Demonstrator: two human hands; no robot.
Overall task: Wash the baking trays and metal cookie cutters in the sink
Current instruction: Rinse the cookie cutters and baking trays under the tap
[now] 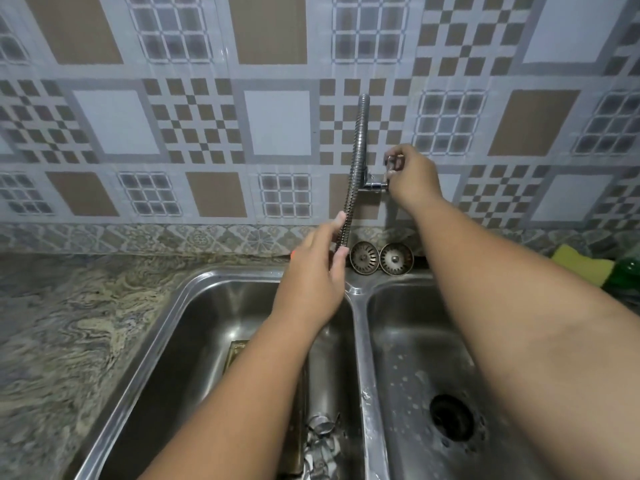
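My left hand (317,271) grips the lower end of the flexible metal faucet hose (356,164), which rises along the tiled wall. My right hand (412,176) is closed on the tap handle (393,164) at the wall fitting. In the left sink basin (194,337), a baking tray (237,351) shows as a golden edge, mostly hidden under my left forearm. Metal cookie cutters (320,431) lie near the basin's front, partly covered by my arm. No water stream is visible.
The right basin (415,358) has soap flecks and an open drain (450,415). Two metal sink strainers (381,258) lean against the back ledge. A yellow sponge (581,263) and a green bottle (627,275) sit at the right. A marbled countertop (69,323) spreads to the left.
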